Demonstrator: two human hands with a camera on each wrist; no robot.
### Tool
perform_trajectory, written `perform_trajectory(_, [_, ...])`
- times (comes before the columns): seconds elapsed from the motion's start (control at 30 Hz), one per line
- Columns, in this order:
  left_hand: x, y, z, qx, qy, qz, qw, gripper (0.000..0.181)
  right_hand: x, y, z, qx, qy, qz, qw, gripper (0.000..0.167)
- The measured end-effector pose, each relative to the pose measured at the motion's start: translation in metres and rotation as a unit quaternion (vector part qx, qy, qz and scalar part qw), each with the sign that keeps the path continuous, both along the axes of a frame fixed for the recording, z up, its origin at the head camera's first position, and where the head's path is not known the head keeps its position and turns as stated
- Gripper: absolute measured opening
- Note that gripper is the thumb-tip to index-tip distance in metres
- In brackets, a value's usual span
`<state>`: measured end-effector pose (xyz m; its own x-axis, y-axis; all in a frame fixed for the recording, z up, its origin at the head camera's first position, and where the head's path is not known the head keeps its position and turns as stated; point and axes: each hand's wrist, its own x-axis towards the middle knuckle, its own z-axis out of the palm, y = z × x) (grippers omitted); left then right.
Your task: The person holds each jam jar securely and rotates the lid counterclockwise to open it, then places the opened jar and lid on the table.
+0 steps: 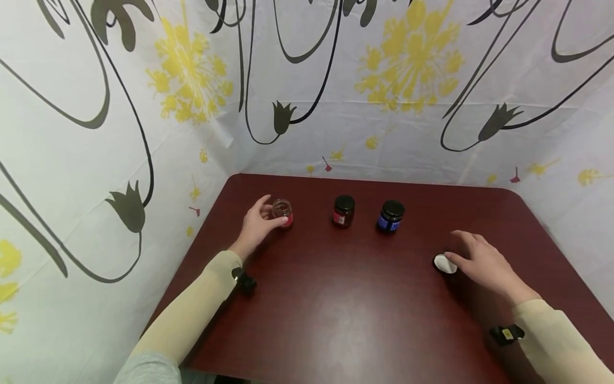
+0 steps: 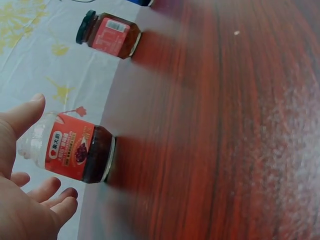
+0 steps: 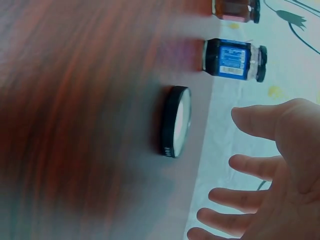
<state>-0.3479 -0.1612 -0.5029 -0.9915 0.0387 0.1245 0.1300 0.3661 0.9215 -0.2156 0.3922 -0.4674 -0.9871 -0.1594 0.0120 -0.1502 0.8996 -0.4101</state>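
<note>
At the left, an opened glass jar (image 1: 282,209) with a red label stands upright, lidless, with dark contents in its lower part. My left hand (image 1: 256,226) is around it, thumb and fingers spread on either side; whether they touch the glass I cannot tell. Off to the right, a black jar lid (image 1: 445,264) lies with its white inside up. Beside and over this lid hovers my right hand (image 1: 484,266), its fingers spread and holding nothing. In the right wrist view the lid (image 3: 176,122) is apart from the fingers (image 3: 255,120).
Two capped jars stand toward the back of the dark red table (image 1: 336,298): a red-labelled jar (image 1: 344,211) and a blue-labelled jar (image 1: 390,216). A patterned white cloth (image 1: 307,80) hangs behind the table and along its sides.
</note>
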Motion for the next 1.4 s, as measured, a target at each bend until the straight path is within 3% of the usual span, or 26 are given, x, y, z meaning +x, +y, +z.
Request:
perform_trajectory(0.4, [0.013, -0.004, 0.011, 0.034, 0.014, 0.009, 0.9993, 0.09, -0.012, -0.011, 0.011, -0.019, 0.015, -0.012, 0.9996, 0.074])
perform_trajectory(0.6, [0.013, -0.001, 0.02, 0.042, 0.03, 0.009, 0.9986, 0.089, -0.019, -0.015, 0.019, -0.025, 0.031, -0.015, 0.9991, 0.073])
perform_trajectory(1.0, [0.021, 0.005, 0.014, 0.086, 0.044, 0.025, 0.9951, 0.084, -0.019, -0.026, 0.023, -0.028, 0.031, -0.013, 0.999, 0.074])
perform_trajectory(1.23, [0.028, 0.01, 0.02, 0.075, 0.082, 0.051, 0.9924, 0.08, -0.02, -0.034, 0.027, -0.034, 0.035, -0.008, 0.9988, 0.075])
perform_trajectory(1.4, [0.039, 0.017, 0.025, 0.049, 0.143, 0.078, 0.9854, 0.075, -0.02, -0.04, 0.031, -0.038, 0.035, -0.008, 0.9986, 0.076])
